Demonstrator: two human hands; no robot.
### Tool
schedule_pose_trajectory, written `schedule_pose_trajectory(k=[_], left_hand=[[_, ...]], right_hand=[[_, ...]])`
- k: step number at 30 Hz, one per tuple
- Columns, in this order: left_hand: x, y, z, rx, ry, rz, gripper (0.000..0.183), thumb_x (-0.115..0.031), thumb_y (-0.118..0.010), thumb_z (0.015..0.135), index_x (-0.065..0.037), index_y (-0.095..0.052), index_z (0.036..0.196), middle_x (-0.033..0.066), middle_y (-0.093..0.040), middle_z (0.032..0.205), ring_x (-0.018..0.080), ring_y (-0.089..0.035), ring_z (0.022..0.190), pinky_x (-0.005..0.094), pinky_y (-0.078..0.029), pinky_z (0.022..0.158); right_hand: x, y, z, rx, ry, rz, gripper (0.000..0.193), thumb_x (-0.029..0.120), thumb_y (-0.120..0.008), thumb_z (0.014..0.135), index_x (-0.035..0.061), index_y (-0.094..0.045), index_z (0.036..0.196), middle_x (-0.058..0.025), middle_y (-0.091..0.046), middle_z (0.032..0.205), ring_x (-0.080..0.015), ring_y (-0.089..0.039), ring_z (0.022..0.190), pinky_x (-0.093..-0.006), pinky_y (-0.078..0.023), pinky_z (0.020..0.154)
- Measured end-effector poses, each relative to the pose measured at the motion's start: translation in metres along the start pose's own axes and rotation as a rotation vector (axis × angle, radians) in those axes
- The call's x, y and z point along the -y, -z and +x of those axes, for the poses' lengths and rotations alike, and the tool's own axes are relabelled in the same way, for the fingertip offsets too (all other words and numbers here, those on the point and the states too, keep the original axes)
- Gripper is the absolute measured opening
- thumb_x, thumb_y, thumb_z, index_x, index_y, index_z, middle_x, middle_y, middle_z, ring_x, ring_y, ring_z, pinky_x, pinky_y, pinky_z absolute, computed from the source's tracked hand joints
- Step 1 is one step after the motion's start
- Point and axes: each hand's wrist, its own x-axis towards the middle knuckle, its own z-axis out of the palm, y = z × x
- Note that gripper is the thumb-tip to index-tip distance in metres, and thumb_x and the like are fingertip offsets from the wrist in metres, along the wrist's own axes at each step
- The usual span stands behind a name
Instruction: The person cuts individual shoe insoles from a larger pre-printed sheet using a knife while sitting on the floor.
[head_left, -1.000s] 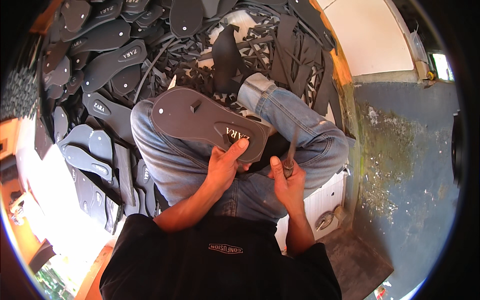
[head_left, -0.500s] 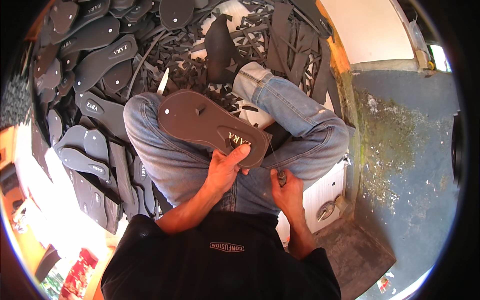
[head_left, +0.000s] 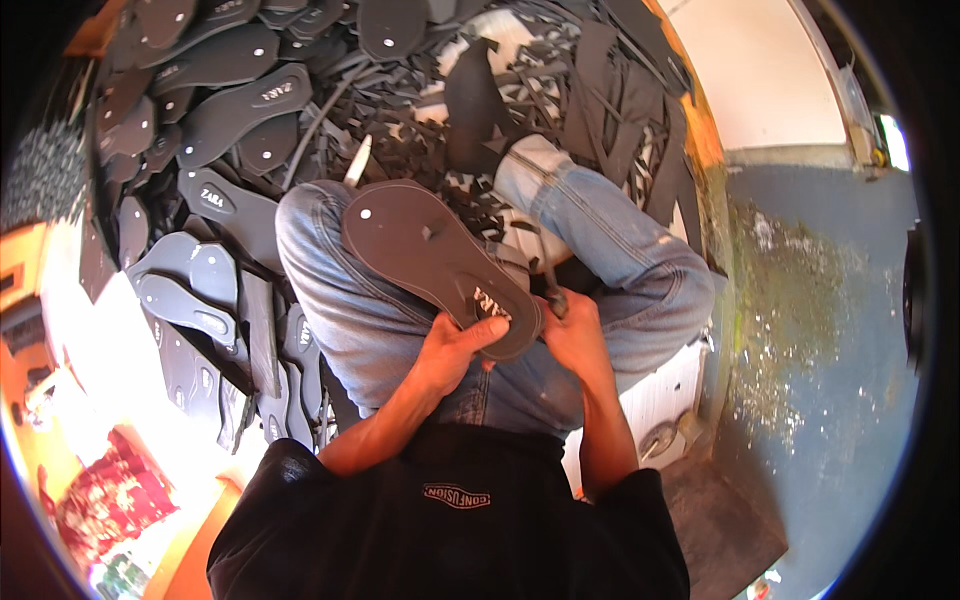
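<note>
Left hand [head_left: 452, 352], 7 o'clock: most fingers hidden beneath dark footbed [head_left: 412, 240]. Right hand [head_left: 578, 333]: fingertips out of sight; knife [head_left: 556, 298] blade blurred, 2 o'clock. Stacked soles [head_left: 390, 28], 11 o'clock, cut off by top edge. Black shirt [head_left: 440, 550], 6 o'clock, cut off below.

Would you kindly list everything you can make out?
held sole: one, dark brown, centre
slim tool: one, dark, beside the sole
loose soles: many, dark grey, left
scraps: uncounted, dark grey, top centre
pointed strip: one, pale, upper centre-left
patterned cloth: one, red, lower left
wall: one, blue-grey, right
panel: one, white, upper right
slab: one, dark, lower right
shirt: one, black, bottom
jeans: one pair, blue, centre
sock: one, black, top centre
left hand: one, bare, gripping the held sole
right hand: one, bare, around the slim tool
</note>
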Motion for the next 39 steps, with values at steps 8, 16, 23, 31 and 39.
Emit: schedule_pose_trajectory(k=[8, 16, 23, 31, 39], left_hand=[[-0.047, 0.024, 0.009, 0.134, 0.203, 0.591, 0.042, -0.031, -0.074, 0.077, -0.002, -0.062, 0.104, 0.0039, -0.063, 0.079, 0.0099, -0.057, 0.061, 0.0226, -0.046, 0.049], [-0.338, 0.038, 0.092, -0.369, -1.009, 0.441, 0.031, -0.023, -0.062, 0.087, 0.001, -0.059, 0.106, 0.0086, -0.063, 0.093, 0.0149, -0.061, 0.078, 0.0252, -0.049, 0.069], [-0.242, 0.146, 0.103, -0.371, -0.385, 1.194, 0.022, -0.02, -0.063, 0.082, 0.0, -0.064, 0.093, 0.0046, -0.063, 0.074, 0.012, -0.059, 0.064, 0.0258, -0.047, 0.059], [-0.163, 0.253, 0.068, -0.643, -0.443, 0.678, 0.025, -0.02, -0.063, 0.082, 0.0, -0.064, 0.097, 0.007, -0.065, 0.073, 0.0145, -0.062, 0.067, 0.0282, -0.049, 0.065], [-0.025, 0.217, -0.007, -0.973, -0.548, 1.24, 0.037, -0.011, -0.065, 0.073, -0.005, -0.056, 0.108, 0.0151, -0.058, 0.102, 0.0356, -0.054, 0.099, 0.043, -0.044, 0.085]], right_hand=[[-0.022, 0.005, -0.007, -0.161, -0.099, 0.085, 0.031, 0.02, -0.063, 0.084, -0.0018, -0.05, 0.065, -0.0097, -0.049, 0.052, -0.0199, -0.046, 0.048, -0.0354, -0.038, 0.049], [-0.025, -0.002, -0.006, -0.142, -0.085, 0.225, 0.03, 0.022, -0.065, 0.084, 0.0004, -0.052, 0.067, -0.0031, -0.048, 0.051, -0.0116, -0.043, 0.046, -0.0305, -0.036, 0.047], [-0.02, -0.001, -0.003, -0.102, -0.005, 0.057, 0.032, 0.021, -0.065, 0.082, -0.0024, -0.05, 0.067, -0.0081, -0.048, 0.052, -0.0159, -0.042, 0.049, -0.0362, -0.037, 0.05], [-0.018, -0.003, 0.0, -0.078, -0.014, 0.088, 0.032, 0.021, -0.066, 0.082, -0.0015, -0.049, 0.067, -0.006, -0.049, 0.053, -0.0146, -0.042, 0.049, -0.0339, -0.037, 0.049], [-0.014, -0.009, -0.009, -0.336, -0.031, 0.508, 0.025, 0.022, -0.063, 0.088, 0.0028, -0.051, 0.079, 0.0012, -0.048, 0.057, -0.0034, -0.041, 0.048, -0.0195, -0.03, 0.041]])
